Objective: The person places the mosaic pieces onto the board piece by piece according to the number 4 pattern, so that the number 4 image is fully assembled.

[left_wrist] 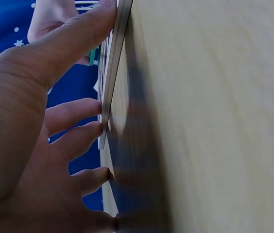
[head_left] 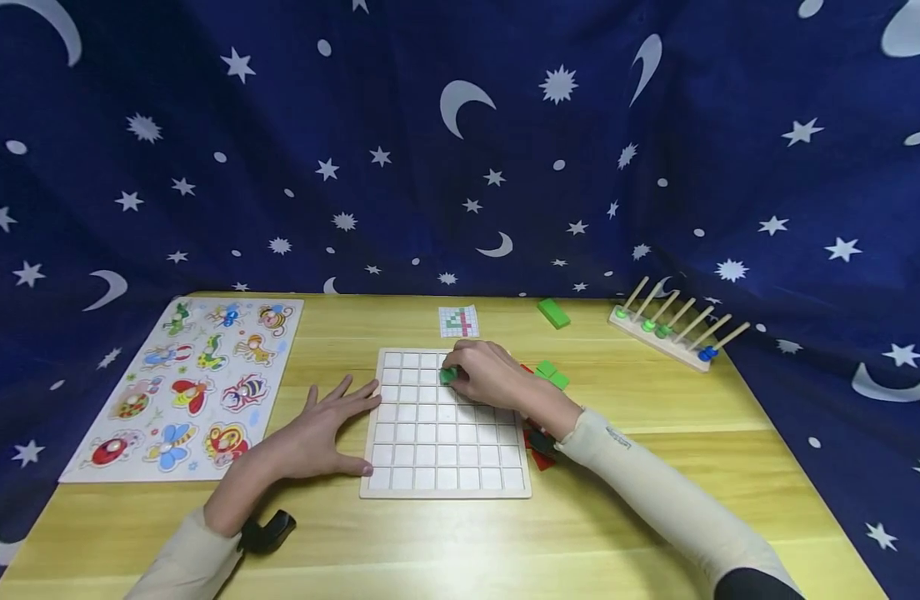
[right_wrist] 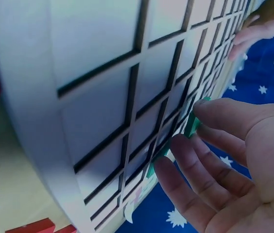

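Note:
A white wooden grid board (head_left: 425,433) lies in front of me, its square cells framed by raised ridges. With spread fingers, my left hand (head_left: 317,435) touches the board's left edge, the thumb on the rim (left_wrist: 111,73) lower down. Over the upper middle cells, my right hand (head_left: 490,373) pinches a small green tile (head_left: 448,376) between thumb and fingers. Seen from the right wrist, that tile (right_wrist: 191,124) stands close to the board's surface, and another bit of green (right_wrist: 160,158) shows by the fingertips, partly hidden behind them.
A pattern card (head_left: 458,322) with a green and red figure lies behind the board. Green tiles (head_left: 552,373) and red tiles (head_left: 542,460) lie at its right, partly under my forearm. Farther off are a green block (head_left: 553,313), a peg rack (head_left: 666,342) and an insect puzzle (head_left: 182,392).

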{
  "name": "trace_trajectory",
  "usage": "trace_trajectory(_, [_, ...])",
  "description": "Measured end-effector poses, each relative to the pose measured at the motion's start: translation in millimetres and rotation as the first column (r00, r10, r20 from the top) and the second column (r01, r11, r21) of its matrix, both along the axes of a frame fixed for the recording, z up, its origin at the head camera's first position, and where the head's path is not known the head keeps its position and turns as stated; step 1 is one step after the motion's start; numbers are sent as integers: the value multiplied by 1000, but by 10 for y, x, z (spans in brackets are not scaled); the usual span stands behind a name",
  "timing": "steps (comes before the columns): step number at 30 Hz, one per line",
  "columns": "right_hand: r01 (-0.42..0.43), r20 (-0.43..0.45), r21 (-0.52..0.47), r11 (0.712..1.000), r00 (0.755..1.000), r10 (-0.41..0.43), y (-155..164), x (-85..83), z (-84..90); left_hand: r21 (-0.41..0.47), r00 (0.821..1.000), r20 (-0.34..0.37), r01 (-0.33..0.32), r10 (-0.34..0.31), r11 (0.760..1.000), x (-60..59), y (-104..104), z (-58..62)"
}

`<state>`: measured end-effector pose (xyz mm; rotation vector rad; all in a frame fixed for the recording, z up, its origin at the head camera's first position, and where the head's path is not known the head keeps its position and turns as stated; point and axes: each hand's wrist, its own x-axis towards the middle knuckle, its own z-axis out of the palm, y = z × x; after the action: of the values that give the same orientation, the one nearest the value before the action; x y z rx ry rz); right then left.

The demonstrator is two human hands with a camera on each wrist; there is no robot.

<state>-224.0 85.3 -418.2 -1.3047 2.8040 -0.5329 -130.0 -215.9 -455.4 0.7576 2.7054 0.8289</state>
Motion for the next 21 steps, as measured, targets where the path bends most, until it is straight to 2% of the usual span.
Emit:
trace_trajectory(8, [-17,-10,68,998,1000,18,-88,-40,-9,5,1000,3,-2,2,1000,-9,-12,-3])
trace_trajectory(18, [-37,28,78,996,999,35,-98,-106,35,4,1000,-1,-1,1,1000,-8,-21,-24])
trace_trajectory(21, [-20,31,69,997,999,18,-34,-92,50,3,1000,-7,0,0,1000,-9,-10,-35])
